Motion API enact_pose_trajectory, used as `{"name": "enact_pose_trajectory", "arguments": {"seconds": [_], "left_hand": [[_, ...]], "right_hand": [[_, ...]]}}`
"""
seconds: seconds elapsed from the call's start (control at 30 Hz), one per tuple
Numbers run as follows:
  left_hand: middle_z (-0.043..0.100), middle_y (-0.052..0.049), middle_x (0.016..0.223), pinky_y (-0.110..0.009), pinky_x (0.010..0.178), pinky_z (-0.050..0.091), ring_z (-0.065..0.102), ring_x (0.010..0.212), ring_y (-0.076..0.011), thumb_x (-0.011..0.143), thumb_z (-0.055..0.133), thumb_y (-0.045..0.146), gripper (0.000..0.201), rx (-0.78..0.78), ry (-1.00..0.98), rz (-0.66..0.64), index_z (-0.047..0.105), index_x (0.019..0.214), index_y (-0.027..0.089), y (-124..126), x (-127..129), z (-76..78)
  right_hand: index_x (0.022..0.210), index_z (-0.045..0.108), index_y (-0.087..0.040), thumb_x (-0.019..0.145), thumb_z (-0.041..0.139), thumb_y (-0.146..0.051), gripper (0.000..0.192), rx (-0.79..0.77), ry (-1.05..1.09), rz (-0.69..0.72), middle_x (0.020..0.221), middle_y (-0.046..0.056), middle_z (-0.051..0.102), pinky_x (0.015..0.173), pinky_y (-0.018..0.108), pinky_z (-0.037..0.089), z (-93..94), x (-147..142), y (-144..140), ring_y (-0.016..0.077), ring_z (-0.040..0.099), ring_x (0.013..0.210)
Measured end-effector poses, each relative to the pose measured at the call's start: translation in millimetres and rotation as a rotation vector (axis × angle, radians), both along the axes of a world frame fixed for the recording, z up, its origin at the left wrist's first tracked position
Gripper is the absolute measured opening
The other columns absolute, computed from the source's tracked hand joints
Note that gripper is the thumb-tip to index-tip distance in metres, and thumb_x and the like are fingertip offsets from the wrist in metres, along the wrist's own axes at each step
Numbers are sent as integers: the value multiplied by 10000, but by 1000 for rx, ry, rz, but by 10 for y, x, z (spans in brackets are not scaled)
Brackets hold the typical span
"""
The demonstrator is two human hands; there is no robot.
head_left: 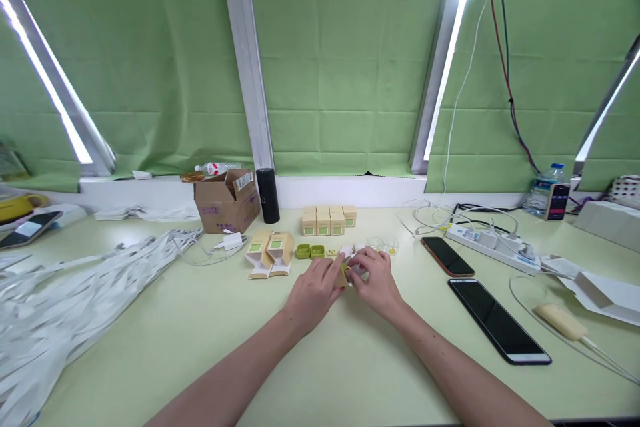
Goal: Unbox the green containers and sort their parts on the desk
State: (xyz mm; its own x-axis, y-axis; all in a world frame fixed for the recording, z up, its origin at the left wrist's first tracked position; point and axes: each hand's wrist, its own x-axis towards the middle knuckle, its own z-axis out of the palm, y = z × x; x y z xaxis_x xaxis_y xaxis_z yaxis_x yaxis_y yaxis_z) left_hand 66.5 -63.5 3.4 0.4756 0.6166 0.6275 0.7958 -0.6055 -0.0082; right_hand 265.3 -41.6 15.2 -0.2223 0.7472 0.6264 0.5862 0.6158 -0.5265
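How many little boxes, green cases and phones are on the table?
Closed boxes: 4
Open boxes: 2
Green cases: 2
Phones lying flat, counting the far-left one: 4
Total: 12
Both hands, left hand and right hand, hold one more small piece between them; I cannot tell what it is.

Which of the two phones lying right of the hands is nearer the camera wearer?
The larger black phone, screen dark, lies closest to the table's front edge. The smaller phone with the reddish rim lies farther back, beside the white power strip.
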Motion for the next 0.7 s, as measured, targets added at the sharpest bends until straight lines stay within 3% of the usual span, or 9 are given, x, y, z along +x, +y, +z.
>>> {"name": "enact_pose_trajectory", "arguments": {"seconds": [0.2, 0.3, 0.47, 0.57, 0.7], "left_hand": [[658, -134, 1193, -323, 693, 593, 644, 1094, -288, 978, 614, 196, 679, 21, 152, 66, 323, 1591, 217, -37, 0, 22], [646, -136, 1207, -324, 717, 591, 632, 1115, -289, 972, 587, 158, 637, 48, 140, 85, 375, 1568, 236, -50, -12, 63], [629, -146, 1240, -320, 739, 575, 595, 1165, -300, 932, 574, 87, 673, 92, 86, 124, 401, 1561, 253, -29, -59, 123], [625, -144, 1241, -328, 751, 573, 587, 1165, -299, 924, 581, 90, 680, 87, 60, 124, 409, 1560, 256, -15, -78, 129], [619, -137, 1256, -332, 783, 574, 579, 1188, -295, 937, 565, 98, 673, 88, 12, 99, 415, 1565, 289, -12, -75, 131]], "right_hand": [[797, 663, -215, 846, 616, -170, 82, -124, 39, -34, 953, 51, 681, 944, 458, 400, -70, -65, 13, 230, 650, 903], [759, 626, -224, 872, 626, -249, 116, -168, 218, 40, 955, 62, 711, 885, 421, 475, -81, -72, 33, 231, 661, 879], [791, 623, -229, 857, 705, -564, 351, -396, 615, 172, 1088, 108, 736, 689, 371, 577, -85, -81, 86, 261, 690, 904], [787, 611, -222, 753, 780, -690, 499, -449, 774, 204, 932, 88, 742, 625, 362, 592, -91, -81, 137, 240, 684, 798], [783, 611, -214, 680, 833, -712, 555, -504, 892, 209, 715, 25, 701, 573, 328, 568, -71, -56, 191, 185, 638, 644]]}}
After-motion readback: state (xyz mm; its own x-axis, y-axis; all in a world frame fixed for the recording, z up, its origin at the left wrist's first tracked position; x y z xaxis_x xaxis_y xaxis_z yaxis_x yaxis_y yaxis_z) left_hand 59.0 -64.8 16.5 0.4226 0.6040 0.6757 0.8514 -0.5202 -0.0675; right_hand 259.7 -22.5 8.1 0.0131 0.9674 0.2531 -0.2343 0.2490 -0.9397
